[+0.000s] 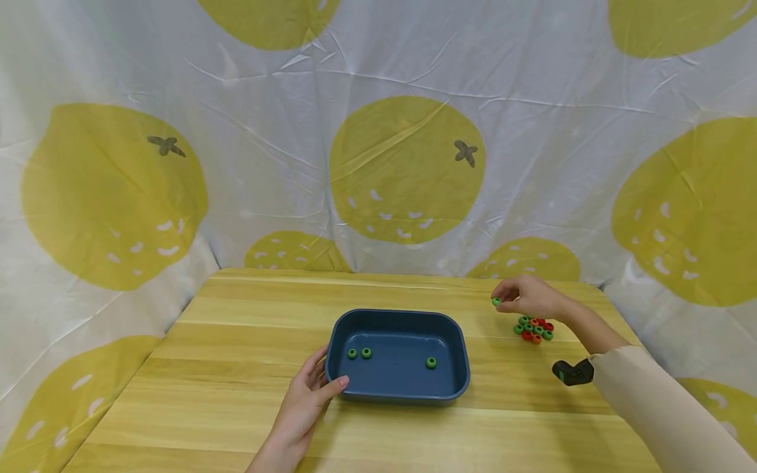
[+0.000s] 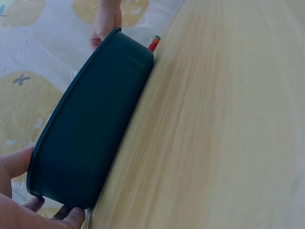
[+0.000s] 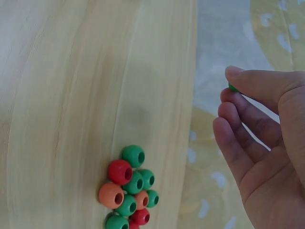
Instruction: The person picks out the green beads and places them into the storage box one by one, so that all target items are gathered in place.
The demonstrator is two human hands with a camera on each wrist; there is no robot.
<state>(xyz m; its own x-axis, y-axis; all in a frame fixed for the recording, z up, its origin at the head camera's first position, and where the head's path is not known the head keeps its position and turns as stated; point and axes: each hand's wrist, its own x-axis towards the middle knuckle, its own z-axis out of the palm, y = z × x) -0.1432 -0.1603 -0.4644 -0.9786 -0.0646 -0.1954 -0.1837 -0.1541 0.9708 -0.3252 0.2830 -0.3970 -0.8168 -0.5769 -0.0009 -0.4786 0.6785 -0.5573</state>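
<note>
A dark blue rectangular tray (image 1: 397, 398) sits mid-table with three green beads in it: two at its left, one bead (image 1: 431, 362) at its right. My left hand (image 1: 304, 401) grips the tray's left end, thumb over the rim; in the left wrist view the fingers (image 2: 74, 217) reach under its lower edge. Above the table at the right, my right hand (image 1: 529, 297) pinches a green bead (image 1: 496, 301) between thumb and fingertips. Below that hand lies a cluster of green, red and orange beads (image 3: 120, 171), each with a hole.
The wooden table (image 1: 236, 368) runs back to a hanging cloth (image 1: 266, 164) printed with yellow fruit. A black device (image 1: 572, 372) is at the right wrist, by the cream sleeve (image 1: 662, 401).
</note>
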